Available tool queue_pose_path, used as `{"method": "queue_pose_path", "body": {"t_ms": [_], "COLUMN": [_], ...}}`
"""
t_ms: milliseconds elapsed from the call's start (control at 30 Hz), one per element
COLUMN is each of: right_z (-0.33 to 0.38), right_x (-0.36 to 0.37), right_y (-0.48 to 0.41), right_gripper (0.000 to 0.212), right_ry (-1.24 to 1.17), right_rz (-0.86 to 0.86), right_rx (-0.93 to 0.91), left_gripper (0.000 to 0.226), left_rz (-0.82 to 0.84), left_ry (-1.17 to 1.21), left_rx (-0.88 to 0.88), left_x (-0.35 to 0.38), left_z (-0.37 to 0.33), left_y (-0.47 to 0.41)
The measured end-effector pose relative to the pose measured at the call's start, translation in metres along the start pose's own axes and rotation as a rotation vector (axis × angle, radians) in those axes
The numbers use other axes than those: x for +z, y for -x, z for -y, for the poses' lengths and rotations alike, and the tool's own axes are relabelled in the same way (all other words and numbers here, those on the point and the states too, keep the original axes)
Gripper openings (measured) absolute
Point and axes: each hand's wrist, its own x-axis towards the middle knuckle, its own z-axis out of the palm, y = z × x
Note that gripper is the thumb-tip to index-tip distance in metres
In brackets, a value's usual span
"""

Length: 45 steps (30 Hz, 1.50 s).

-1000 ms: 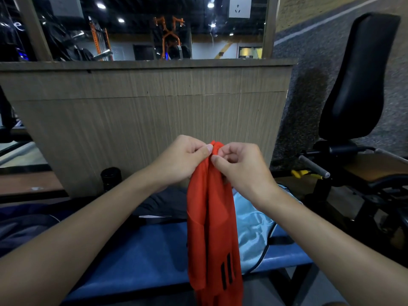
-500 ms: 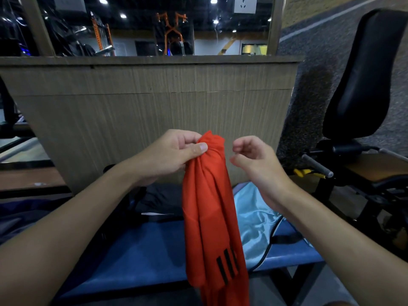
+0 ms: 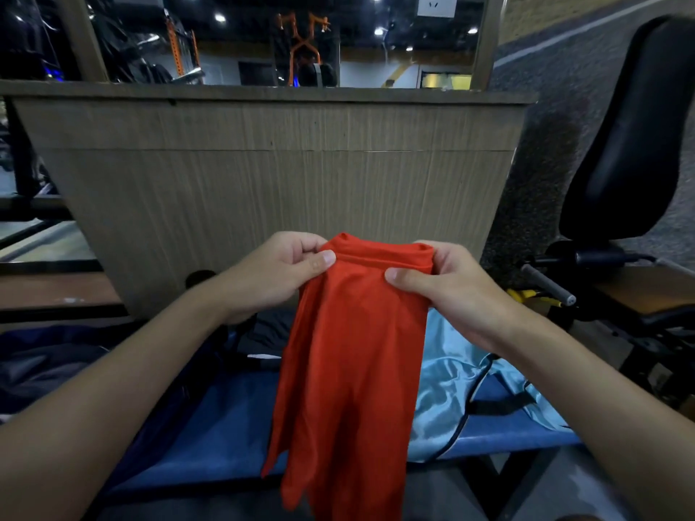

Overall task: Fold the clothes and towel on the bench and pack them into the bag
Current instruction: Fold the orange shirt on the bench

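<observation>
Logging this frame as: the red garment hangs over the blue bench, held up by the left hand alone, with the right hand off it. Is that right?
Not quite. The head view shows the right hand also pinching the top edge of the red garment, at the corner opposite the left hand. The garment does hang over the blue bench.

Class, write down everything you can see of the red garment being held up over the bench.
The red garment is thin, smooth cloth with a stitched band along its top edge. The left hand and right hand each pinch one end of that band, holding it level. The rest hangs in soft lengthwise folds in front of the blue bench, its lower end leaving the picture. Only the hands plainly touch it.
</observation>
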Motion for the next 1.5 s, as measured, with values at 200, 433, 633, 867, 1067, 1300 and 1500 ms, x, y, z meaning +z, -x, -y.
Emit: {"method": "queue_pose_path", "body": {"t_ms": [200,433,633,867,1067,1300,1500], "right_z": [0.017,0.018,0.023,0.037,0.055,-0.018,-0.185], "right_x": [0.015,0.019,0.019,0.042,0.042,-0.058,-0.171], "right_y": [-0.001,-0.008,-0.009,-0.032,-0.081,-0.147,-0.147], "right_gripper": [0.012,0.01,0.008,0.017,0.013,0.007,0.005], "right_ry": [0.115,0.07,0.07,0.02,-0.175,-0.271,-0.136], "right_rz": [-0.065,-0.085,-0.046,-0.058,-0.19,-0.497,-0.742], "right_rx": [-0.03,-0.084,-0.088,-0.167,-0.227,-0.122,0.14], "left_gripper": [0.019,0.015,0.021,0.027,0.025,0.024,0.022], "left_rz": [-0.18,-0.306,-0.394,-0.465,-0.344,-0.127,0.096], "left_ry": [0.22,0.17,0.174,-0.031,-0.298,-0.522,-0.419], "left_rx": [0.022,0.097,0.13,0.147,0.187,0.231,0.112], "left_x": [0.019,0.026,0.018,-0.029,-0.077,-0.008,0.153], "left_z": [0.023,0.033,0.021,-0.005,-0.056,-0.02,0.142], "left_y": [0.013,0.019,0.016,-0.007,-0.086,-0.252,-0.349]}}
